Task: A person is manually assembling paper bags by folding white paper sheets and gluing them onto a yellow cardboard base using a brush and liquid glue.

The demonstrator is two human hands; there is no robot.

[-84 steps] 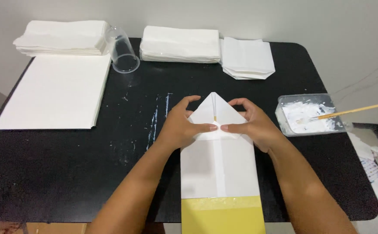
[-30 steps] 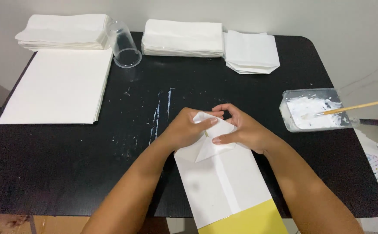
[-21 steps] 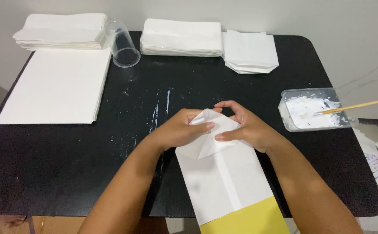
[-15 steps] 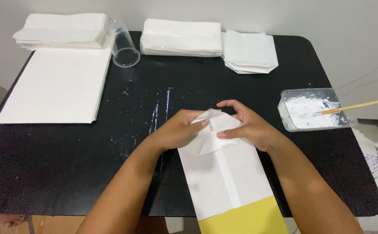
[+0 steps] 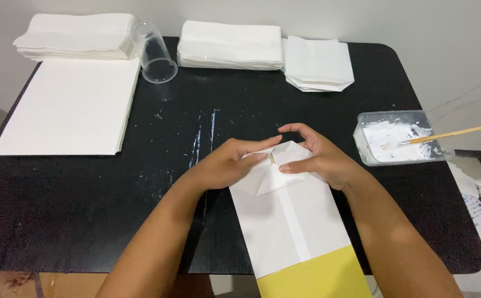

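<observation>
A white paper bag (image 5: 290,221) with a yellow band at its near end lies flat on the black table (image 5: 86,209), hanging over the front edge. Its far end is folded down into a triangular flap (image 5: 268,177). My left hand (image 5: 226,164) presses on the left side of that fold, fingers flat. My right hand (image 5: 317,157) holds down the right side, fingers curled over the folded top edge. Both thumbs meet near the middle of the flap.
A flat pile of white sheets (image 5: 69,107) lies at left, with stacks of folded white paper (image 5: 75,36) (image 5: 229,44) (image 5: 317,63) along the back. A clear plastic cup (image 5: 153,52) lies tipped over. A clear tub of white paste (image 5: 397,138) with a wooden stick (image 5: 455,133) sits at right.
The bag's pointed top, upright 2.8 s ago, has been folded down toward me into a flap. The bag has turned slightly. My hands keep pressing the fold.
</observation>
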